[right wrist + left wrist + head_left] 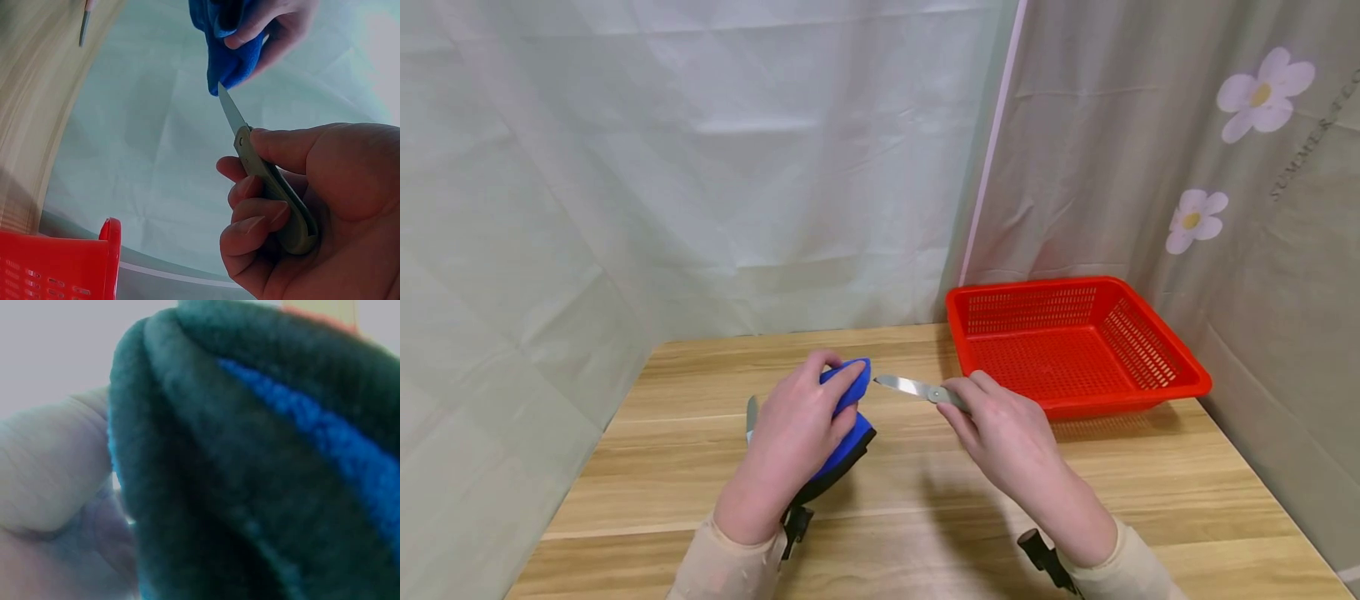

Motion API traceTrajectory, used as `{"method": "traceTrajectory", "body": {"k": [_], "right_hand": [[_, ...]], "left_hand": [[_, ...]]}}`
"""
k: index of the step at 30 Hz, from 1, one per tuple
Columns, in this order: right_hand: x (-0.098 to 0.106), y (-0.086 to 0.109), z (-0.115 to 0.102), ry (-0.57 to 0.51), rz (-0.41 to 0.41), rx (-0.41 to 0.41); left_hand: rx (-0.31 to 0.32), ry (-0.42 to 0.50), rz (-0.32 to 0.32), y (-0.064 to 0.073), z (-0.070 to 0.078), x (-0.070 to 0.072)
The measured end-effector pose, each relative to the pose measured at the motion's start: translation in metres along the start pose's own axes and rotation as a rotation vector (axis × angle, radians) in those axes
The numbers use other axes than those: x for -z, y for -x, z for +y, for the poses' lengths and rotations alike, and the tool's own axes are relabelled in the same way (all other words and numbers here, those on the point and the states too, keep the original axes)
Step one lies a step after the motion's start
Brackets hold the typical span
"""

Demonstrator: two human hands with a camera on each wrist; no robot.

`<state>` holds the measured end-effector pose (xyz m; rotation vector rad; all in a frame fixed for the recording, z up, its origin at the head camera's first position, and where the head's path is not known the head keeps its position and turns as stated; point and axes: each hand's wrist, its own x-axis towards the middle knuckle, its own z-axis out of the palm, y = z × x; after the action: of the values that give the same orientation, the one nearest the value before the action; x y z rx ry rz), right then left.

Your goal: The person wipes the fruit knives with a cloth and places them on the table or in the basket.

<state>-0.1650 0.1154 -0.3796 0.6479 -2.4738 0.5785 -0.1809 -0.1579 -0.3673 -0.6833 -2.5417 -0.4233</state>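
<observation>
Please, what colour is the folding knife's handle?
The handle is greyish green, clearest in the right wrist view.

The left hand (797,417) pinches between thumb and fingers, its wrist (751,500) behind it. Just right of that hand, the right hand (1011,425) grips, fingers (242,236) curled, thumb (294,147) extended opposite them.
</observation>
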Motion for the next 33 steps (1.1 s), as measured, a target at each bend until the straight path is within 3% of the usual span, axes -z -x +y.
{"method": "traceTrajectory", "body": {"k": [13, 33], "right_hand": [[0.0021, -0.0017, 0.0036, 0.022, 0.022, -0.003], [-0.0046, -0.0047, 0.0088, 0.042, -0.011, -0.071]], "left_hand": [[-0.018, 0.007, 0.041, 0.0015, -0.0025, 0.0038], [-0.009, -0.004, 0.010, 0.0016, 0.0003, 0.0042]]}}
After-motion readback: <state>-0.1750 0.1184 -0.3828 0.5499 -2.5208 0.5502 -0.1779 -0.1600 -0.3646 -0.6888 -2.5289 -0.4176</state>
